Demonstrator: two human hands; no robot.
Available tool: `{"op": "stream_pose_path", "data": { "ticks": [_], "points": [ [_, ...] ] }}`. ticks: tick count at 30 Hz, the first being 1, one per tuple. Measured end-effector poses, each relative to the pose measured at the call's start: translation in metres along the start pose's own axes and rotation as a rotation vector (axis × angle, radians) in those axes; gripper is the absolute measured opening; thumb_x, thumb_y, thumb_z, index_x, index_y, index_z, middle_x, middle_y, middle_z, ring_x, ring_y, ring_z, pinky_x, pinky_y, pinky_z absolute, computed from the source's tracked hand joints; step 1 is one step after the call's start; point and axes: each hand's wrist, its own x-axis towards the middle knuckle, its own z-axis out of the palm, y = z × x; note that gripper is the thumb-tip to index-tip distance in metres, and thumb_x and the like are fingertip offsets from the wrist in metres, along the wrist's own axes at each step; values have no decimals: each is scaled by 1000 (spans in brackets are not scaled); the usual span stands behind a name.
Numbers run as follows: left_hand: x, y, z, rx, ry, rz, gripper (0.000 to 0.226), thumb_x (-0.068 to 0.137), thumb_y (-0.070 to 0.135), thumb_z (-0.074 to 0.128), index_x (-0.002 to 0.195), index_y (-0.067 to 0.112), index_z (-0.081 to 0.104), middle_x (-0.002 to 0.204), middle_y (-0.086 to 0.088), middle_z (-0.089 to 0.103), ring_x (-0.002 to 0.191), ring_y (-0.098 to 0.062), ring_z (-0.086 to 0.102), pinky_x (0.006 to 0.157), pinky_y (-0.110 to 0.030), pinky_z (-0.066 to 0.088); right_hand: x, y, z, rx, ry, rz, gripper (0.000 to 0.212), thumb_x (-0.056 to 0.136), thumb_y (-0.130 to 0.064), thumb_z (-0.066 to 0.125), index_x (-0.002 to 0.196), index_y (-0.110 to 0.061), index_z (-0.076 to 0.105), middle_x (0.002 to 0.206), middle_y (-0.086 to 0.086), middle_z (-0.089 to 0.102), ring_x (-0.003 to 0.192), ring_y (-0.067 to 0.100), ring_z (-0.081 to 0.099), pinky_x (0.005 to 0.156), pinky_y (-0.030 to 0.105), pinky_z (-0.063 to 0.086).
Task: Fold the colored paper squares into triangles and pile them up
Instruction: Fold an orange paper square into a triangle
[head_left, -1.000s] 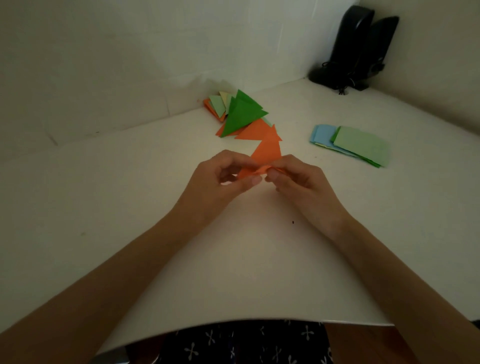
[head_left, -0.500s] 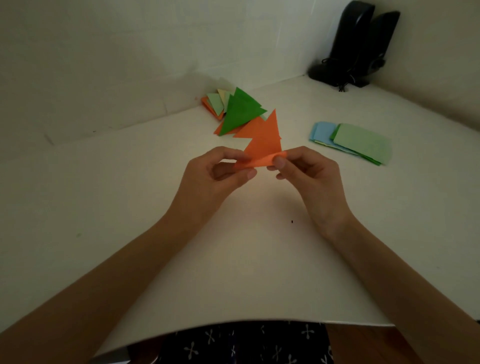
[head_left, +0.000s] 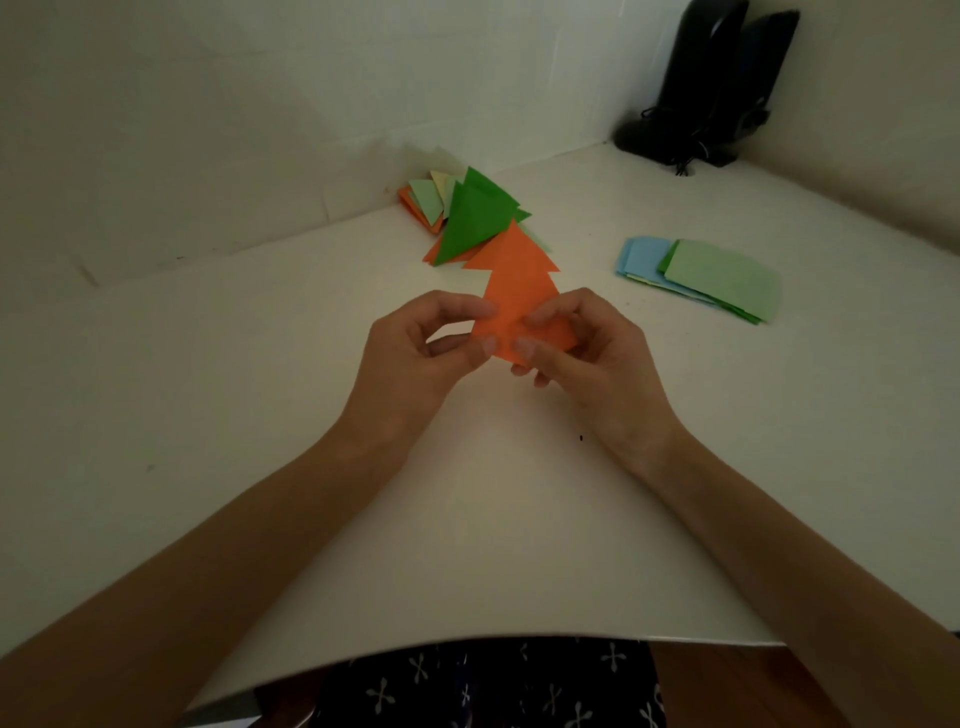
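Raised just above the bench (head_left: 234, 389) at the middle of the view: an orange folded paper (head_left: 519, 306), triangular, tip pointing away toward the far wall (head_left: 260, 104). Pinched along its near edge from both sides.

On the left, the left grip (head_left: 415, 353) grasping the paper's lower left corner, thumb toward the near side, forefinger over the far side, other fingers curled behind. On the right, the right grip (head_left: 597, 353) grasping the lower right part in the same way, thumb tip on the near face, forefinger bent over the paper higher up. Thumb tips just beside each other at the bottom middle of the paper. Both forearms reaching in over the near bench edge.

Directly beyond the held paper, overlapping it in the view, an orange triangle (head_left: 511, 249) at the near end of the pile of folded triangles (head_left: 472, 218). Cannot tell whether touching the held paper or apart from it. In that pile: dark green pieces on top, orange beneath, pale green and pale yellow pieces at the back, close to the wall.

To the right of the pile and well apart from it, a flat stack of unfolded squares (head_left: 722, 275): light green uppermost, a darker green edge under it, light blue sheets showing at the left.

In the far right corner, two black upright objects (head_left: 711, 88) with a cable at the base. Near the right wrist, a tiny dark speck (head_left: 581, 438) on the bench. Below the near bench edge, dark cloth (head_left: 493, 686) with a pale cross pattern.
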Motion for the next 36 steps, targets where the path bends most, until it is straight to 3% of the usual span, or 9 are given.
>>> {"op": "stream_pose_path", "data": {
  "ticks": [7,12,15,18,20,23,36],
  "points": [
    [-3,1,4,-56,20,-84,14,87,4,61,89,17,65,79,4,70,77,-9,69,67,-18,53,2,0,-2,-27,87,-31,34,76,10,69,79,-15,45,77,27,56,67,22,58,61,29,49],
    [-2,2,0,-45,30,-78,18,83,-4,62,85,14,65,74,6,71,73,-9,69,67,-18,52,-1,-4,-1,15,74,-3,37,77,10,68,84,-16,42,78,17,59,67,22,56,63,31,48],
    [-2,3,0,-76,49,-100,19,81,-4,64,83,15,64,74,5,71,73,-10,69,67,-19,53,-1,-8,-1,149,109,81,40,79,-1,69,95,-20,37,84,10,66,67,20,61,64,28,52],
    [-2,4,1,-97,59,-133,18,81,-2,65,82,16,64,72,4,71,74,-11,69,67,-19,53,-1,-10,0,215,96,218,47,70,-23,71,108,-16,45,87,9,70,68,19,67,60,27,52],
    [-3,5,2,-108,60,-142,18,80,-1,67,84,16,62,72,3,71,75,-12,69,68,-20,53,0,-11,3,136,23,261,36,72,-26,70,102,-8,59,80,9,71,63,17,66,56,24,50],
    [-4,5,3,-118,58,-164,20,78,3,69,91,16,61,74,-1,73,78,-14,70,68,-21,54,0,-11,3,82,-15,294,11,84,-14,66,84,-3,67,66,8,69,54,14,64,48,21,47],
    [-3,4,4,-121,98,-185,8,79,4,68,84,12,67,65,3,70,65,-9,68,60,-16,52,-1,-11,4,104,-47,245,4,84,-1,64,82,0,66,62,4,69,54,13,64,54,21,53]
  ]
}}
